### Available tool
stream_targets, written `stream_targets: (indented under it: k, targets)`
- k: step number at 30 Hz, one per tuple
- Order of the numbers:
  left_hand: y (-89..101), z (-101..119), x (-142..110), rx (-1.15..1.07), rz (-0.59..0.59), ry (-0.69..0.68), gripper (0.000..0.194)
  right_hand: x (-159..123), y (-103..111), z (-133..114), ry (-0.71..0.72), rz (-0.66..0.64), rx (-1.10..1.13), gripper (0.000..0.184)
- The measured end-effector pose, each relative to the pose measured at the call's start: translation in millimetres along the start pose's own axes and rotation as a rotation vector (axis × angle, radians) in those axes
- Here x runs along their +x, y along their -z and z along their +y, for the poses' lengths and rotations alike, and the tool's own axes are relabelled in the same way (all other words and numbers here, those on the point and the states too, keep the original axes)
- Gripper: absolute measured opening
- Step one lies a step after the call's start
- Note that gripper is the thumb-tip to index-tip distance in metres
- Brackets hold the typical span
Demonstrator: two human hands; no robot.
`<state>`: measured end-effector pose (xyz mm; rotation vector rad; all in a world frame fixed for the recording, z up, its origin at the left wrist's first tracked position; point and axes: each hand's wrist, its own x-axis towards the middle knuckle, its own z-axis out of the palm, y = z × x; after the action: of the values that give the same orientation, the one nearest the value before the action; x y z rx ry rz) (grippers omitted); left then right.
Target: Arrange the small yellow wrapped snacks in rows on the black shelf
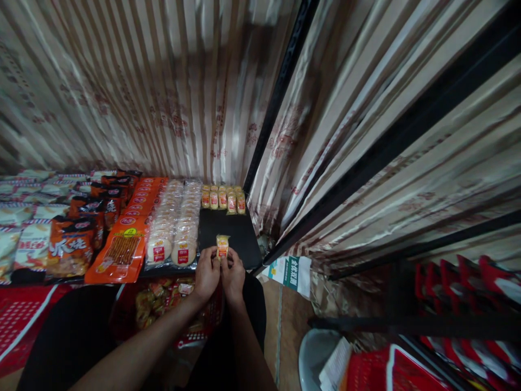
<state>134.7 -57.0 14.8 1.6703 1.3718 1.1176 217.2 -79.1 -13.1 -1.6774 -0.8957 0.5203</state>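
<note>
My left hand (206,273) and my right hand (233,274) meet at the front edge of a black shelf (240,233). Together they pinch a small yellow snack packet (222,245), held upright over the bare black part of the shelf. A row of several similar yellow packets (223,199) stands at the back of that shelf section. Just left of my hands lie two rows of round white rice crackers in clear wrap (176,225).
Orange snack bags (122,250) and other packets (71,244) fill the shelf to the left. A red basket with wrapped snacks (163,304) sits below my hands. Plastic-covered walls rise behind and to the right. Another red basket (391,369) is at lower right.
</note>
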Motion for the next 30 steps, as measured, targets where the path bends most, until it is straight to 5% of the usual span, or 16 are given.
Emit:
stream_targets:
  k: [19, 30]
  targets:
    - [-19.4, -14, 30, -0.007, 0.021, 0.078, 0.031, 36, -14, -7, 0.082, -0.014, -0.193, 0.026]
    - [-25.2, -8, 49, 0.016, 0.028, 0.130, 0.033, 56, -22, -10, 0.045, -0.046, -0.093, 0.018]
